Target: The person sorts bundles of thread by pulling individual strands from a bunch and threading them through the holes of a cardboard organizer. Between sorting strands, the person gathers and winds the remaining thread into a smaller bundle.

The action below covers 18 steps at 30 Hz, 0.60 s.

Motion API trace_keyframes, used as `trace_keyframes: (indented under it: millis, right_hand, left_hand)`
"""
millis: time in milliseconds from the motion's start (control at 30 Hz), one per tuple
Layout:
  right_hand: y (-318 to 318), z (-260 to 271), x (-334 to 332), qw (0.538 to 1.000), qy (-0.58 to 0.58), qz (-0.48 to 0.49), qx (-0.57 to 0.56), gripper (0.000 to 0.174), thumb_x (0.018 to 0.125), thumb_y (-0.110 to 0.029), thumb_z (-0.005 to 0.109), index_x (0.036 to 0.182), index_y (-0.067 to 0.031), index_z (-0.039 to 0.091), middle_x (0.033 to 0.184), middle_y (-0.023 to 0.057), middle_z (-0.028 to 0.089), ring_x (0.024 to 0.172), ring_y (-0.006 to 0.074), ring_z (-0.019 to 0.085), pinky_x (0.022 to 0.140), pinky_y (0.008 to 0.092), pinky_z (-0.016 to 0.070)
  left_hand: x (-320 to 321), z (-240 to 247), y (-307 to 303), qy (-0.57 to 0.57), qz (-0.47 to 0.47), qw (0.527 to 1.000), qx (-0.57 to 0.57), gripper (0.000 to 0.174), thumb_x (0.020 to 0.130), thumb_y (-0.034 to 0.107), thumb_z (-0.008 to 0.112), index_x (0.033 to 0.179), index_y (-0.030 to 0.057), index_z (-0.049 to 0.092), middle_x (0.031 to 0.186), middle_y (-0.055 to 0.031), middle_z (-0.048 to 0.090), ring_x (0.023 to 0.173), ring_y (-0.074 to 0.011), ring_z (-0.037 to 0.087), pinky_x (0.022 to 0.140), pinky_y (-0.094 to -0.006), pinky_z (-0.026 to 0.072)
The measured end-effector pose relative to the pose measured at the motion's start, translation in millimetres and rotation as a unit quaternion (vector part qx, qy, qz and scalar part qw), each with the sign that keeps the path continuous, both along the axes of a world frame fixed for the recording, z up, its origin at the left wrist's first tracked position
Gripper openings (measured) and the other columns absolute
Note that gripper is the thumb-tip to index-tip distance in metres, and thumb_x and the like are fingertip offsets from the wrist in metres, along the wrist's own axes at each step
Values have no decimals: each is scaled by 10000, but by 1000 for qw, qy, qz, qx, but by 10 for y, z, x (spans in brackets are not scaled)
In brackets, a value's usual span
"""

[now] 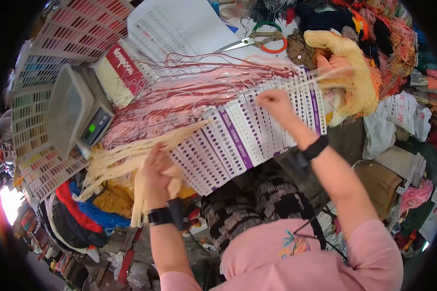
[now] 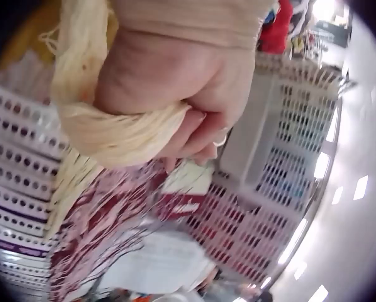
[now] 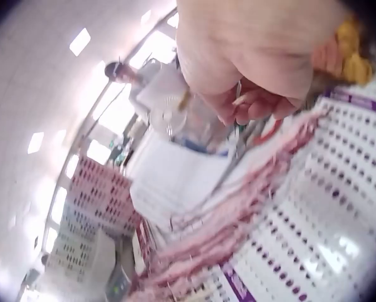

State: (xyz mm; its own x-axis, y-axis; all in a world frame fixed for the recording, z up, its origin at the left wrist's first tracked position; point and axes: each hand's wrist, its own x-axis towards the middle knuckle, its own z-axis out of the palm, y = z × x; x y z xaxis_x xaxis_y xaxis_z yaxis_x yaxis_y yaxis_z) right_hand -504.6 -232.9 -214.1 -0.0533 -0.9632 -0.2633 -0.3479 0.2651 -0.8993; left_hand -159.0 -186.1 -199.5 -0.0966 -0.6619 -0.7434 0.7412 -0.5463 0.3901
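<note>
A hank of cream yarn (image 2: pixel 128 135) loops through my left hand (image 1: pixel 156 174), whose fingers are curled round it. Its loose strands (image 1: pixel 131 149) spread across the table's left side and over the card's corner. My right hand (image 1: pixel 275 104) is above the white-and-purple card with rows of punched holes (image 1: pixel 233 138). The fingertips (image 3: pixel 254 110) are curled in close together; I cannot tell whether a thread is between them. Blurred pale strands (image 1: pixel 325 80) stretch from beside this hand toward a cream hank (image 1: pixel 347 53) at the right.
Pink and maroon threads (image 1: pixel 155 106) lie along the card's far edge. Behind them are scissors (image 1: pixel 250 42) and a printed sheet (image 1: pixel 179 29). A scale (image 1: pixel 94 126) and thread colour charts (image 1: pixel 39 97) stand at left. Plastic bags (image 1: pixel 398 119) and a cardboard box (image 1: pixel 378 182) sit at right.
</note>
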Motion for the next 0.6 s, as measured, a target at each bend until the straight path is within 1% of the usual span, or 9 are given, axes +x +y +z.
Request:
trace_keyframes:
  millis: [67,100,167,267,333,433,467,567,600]
  right_hand:
    - [40,-273,288,999,7,-27,-32,115,671,-89,587,720,15,589,677,83,574,600,168,530,559,267,426]
    - [49,-344,390,997,43,-27,-61,115,662,-108,596,695,1,583,681,93,560,619,239,522,581,307,424]
    - [82,-498,487,985,99,-4,-140,107,628,-98,608,692,-28,559,681,73,530,661,253,493,618,339,383]
    - [173,-681,526,953,196,40,-228,154,595,-81,617,723,-67,533,712,51,507,704,238,469,637,341,336]
    - [189,-729,520,958,175,30,-227,183,579,-72,618,735,-80,522,713,44,493,713,231,459,634,340,319]
    - [166,-719,453,960,182,11,-213,220,578,-72,621,774,-74,520,719,53,490,686,235,454,625,335,322]
    - [155,-703,431,960,192,4,-206,232,581,-74,623,790,-68,522,723,60,492,670,239,454,621,333,328]
    - [169,-614,549,951,163,84,-248,321,590,-105,618,893,-53,528,809,89,485,713,257,448,643,339,337]
    - [227,-616,607,956,156,115,-218,415,580,-123,619,973,-41,511,873,108,472,757,270,443,669,350,345]
  left_hand:
    - [-595,-161,-186,-72,-111,991,19,261,825,132,430,1032,-18,477,835,-34,542,426,-26,304,403,-146,276]
    - [-857,-177,-262,-98,-167,981,4,260,822,131,434,1033,-14,478,885,-51,549,432,-28,323,408,-149,289]
    - [-1231,-385,-290,-158,-250,955,-16,244,812,129,441,1018,9,492,938,-67,555,461,-45,405,422,-167,335]
    - [-1597,-482,-363,-268,-327,906,5,176,792,129,483,924,23,527,776,-44,564,467,-71,449,428,-193,357]
    - [-1692,-544,-389,-329,-356,875,-2,146,782,119,524,885,17,537,698,-24,548,483,-71,446,427,-193,356]
    - [-1574,-660,-311,-441,-395,800,-93,130,778,126,540,853,20,538,629,-8,517,482,-75,457,432,-198,367]
    - [-1590,-433,-364,-417,-377,826,-41,126,785,114,530,872,24,531,645,-13,515,493,-74,469,438,-191,371]
    - [-1533,-399,-385,-340,-331,880,24,119,803,93,484,892,20,514,660,-30,523,437,-99,465,428,-212,373]
    - [-1518,-429,-398,-305,-313,900,0,124,814,59,456,920,15,501,692,-35,522,467,-99,471,439,-205,373]
